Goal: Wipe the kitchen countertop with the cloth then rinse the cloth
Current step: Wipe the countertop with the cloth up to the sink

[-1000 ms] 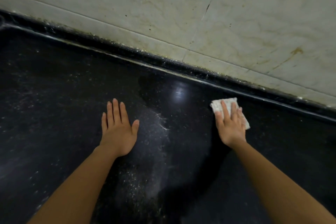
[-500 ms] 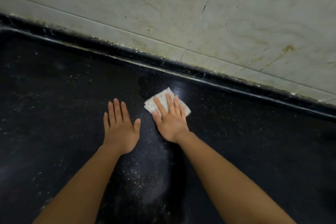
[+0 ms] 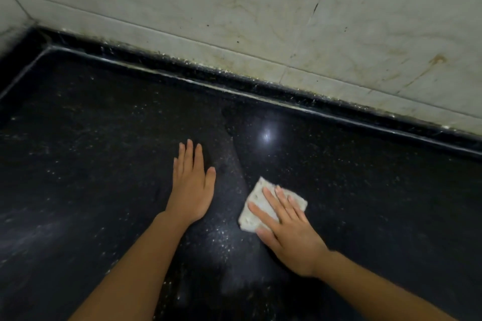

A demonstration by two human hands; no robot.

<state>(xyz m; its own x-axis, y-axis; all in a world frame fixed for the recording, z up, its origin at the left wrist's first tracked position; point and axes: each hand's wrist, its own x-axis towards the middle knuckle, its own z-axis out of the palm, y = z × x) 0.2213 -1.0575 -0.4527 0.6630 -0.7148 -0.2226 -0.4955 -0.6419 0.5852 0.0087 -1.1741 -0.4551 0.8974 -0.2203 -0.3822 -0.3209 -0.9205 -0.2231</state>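
Note:
A small folded white cloth lies flat on the black speckled countertop. My right hand presses down on the cloth with fingers spread over it, covering its near right part. My left hand rests flat on the counter to the left of the cloth, fingers together, holding nothing. A band of pale dusty residue runs between the two hands toward me.
A raised black lip edges the back of the counter under a stained pale tiled wall. The counter's left corner meets a side wall. A light reflection shines on the wiped area.
My right hand slid the cloth from the right to beside my left hand, then pulled it back toward me. The left hand stayed planted.

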